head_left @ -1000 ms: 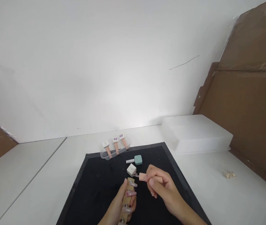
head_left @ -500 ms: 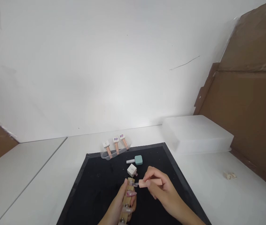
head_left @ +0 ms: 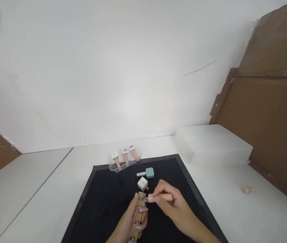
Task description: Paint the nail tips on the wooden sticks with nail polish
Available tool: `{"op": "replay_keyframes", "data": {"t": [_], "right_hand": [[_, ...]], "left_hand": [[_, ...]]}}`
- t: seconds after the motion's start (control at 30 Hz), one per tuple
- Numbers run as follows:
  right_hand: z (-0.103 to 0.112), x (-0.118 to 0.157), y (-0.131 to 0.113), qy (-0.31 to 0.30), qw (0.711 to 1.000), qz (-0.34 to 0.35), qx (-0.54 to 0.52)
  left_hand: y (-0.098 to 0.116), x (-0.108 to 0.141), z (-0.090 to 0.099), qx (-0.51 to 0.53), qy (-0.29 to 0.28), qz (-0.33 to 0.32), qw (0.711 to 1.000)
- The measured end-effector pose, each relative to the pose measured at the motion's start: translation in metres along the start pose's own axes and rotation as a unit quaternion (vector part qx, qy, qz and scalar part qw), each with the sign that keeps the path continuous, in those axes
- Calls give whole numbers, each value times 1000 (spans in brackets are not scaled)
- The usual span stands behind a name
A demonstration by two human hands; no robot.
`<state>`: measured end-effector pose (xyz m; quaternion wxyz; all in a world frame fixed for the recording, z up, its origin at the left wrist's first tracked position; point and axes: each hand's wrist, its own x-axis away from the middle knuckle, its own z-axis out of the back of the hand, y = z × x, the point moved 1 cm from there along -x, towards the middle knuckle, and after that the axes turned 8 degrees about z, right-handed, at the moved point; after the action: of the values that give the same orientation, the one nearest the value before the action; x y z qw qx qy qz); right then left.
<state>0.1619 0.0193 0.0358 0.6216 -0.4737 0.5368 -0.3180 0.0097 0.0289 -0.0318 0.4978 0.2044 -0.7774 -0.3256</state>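
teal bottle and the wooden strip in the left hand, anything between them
The uncapped white bottle lies between the teal bottle and the wooden strip, on the black mat; the head view shows it.

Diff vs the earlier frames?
Right hand moved the peach-handled brush from the square white bottle's neck toward the wearer, to the topmost false nail on the wooden strip. Nothing grasped or released. Left hand still holds the strip; bottle stayed put.

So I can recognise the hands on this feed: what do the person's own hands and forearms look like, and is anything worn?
The left hand and right hand are both ungloved, with slim fingers. No ring, watch, bracelet or sleeve shows clearly on either side. Nail details are too small to tell.
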Motion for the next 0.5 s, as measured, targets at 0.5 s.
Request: {"op": "replay_keyframes", "data": {"t": [0.5], "right_hand": [[0,0,1,-7,999,10,48]], "left_hand": [[1,1,-1,9,32,6,999]]}}
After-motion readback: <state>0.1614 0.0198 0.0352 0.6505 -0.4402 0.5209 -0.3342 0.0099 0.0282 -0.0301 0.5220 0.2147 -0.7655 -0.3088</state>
